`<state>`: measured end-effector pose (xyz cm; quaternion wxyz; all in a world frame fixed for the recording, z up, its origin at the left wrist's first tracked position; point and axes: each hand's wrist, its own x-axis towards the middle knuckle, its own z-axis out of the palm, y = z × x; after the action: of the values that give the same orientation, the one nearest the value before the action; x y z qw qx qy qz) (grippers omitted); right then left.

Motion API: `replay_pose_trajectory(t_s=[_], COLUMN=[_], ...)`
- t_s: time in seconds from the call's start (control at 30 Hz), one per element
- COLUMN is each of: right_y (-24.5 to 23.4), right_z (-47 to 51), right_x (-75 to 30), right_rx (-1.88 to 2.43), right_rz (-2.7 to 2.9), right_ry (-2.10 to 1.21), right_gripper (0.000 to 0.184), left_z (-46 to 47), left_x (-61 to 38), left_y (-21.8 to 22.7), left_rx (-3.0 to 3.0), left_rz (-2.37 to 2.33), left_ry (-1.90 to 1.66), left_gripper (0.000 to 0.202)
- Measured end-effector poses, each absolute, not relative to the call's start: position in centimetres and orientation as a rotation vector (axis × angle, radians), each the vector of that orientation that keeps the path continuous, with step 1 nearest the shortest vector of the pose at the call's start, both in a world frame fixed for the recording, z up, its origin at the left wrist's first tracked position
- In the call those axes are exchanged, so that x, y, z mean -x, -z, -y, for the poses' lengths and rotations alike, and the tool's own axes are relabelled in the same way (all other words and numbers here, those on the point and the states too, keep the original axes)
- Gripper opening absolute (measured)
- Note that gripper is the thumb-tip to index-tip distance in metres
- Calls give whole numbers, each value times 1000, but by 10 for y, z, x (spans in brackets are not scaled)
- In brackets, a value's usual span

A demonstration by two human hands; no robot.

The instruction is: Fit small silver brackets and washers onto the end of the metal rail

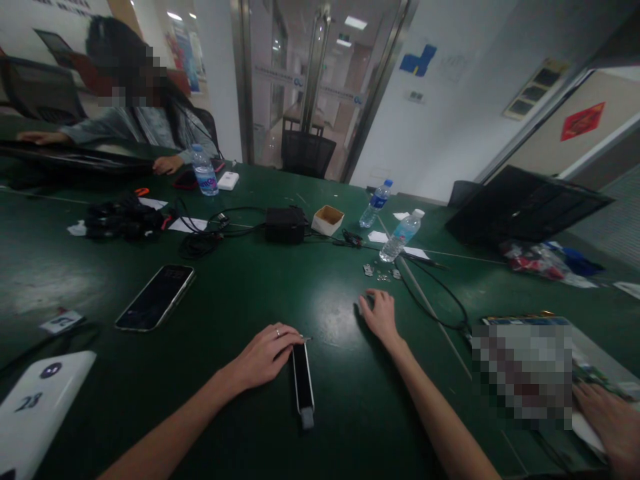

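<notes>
My left hand (270, 355), with a ring on one finger, has its fingers closed over the top end of a slim pen-shaped device (303, 380). This device has a black face, a pale edge and a grey lower tip, and it lies on the green table. A tiny metal bit shows by the fingertips; its kind is unclear. To the right, my right hand (381, 317) rests on the table with thumb and fingers apart, slightly curled. Just beyond it are several small metal pieces (383, 275). Nothing shows clearly in that hand.
A phone (156, 298) and a white device marked 28 (43, 407) lie left. Behind are a black box (285, 225), cables, a small open carton (327, 220) and water bottles (401, 235). Another person's hand (610, 420) is at right; one person (145, 100) sits opposite.
</notes>
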<state>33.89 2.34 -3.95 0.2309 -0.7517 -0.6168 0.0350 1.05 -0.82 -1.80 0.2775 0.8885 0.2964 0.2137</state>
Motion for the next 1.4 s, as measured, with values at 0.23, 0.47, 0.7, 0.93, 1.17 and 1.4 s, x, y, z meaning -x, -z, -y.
replay_pose_trajectory(t_s=[0.23, 0.47, 0.7, 0.93, 1.17, 1.4], right_y=[56, 64, 69, 64, 60, 60], right_z=[-82, -97, -115, -143, -138, -143], right_x=[-416, -430, -441, -446, -443, -433], right_rx=[2431, 2427, 2425, 2431, 2306, 2123], right_rz=[1416, 1532, 1536, 1628, 1772, 1942], right_ry=[115, 94, 195, 162, 141, 13], right_gripper=[57, 56, 69, 74, 54, 47], left_z=[8, 8, 8, 8, 8, 9], left_x=[-8, -9, -10, -10, -10, -10], left_y=[16, 15, 11, 10, 12, 8], left_rx=[-2369, -2346, -2345, -2330, -2326, -2325], left_rz=[-746, -747, -758, -772, -768, -785], left_ry=[-544, -552, -543, -535, -549, -523], left_gripper=[42, 41, 38, 39, 38, 36])
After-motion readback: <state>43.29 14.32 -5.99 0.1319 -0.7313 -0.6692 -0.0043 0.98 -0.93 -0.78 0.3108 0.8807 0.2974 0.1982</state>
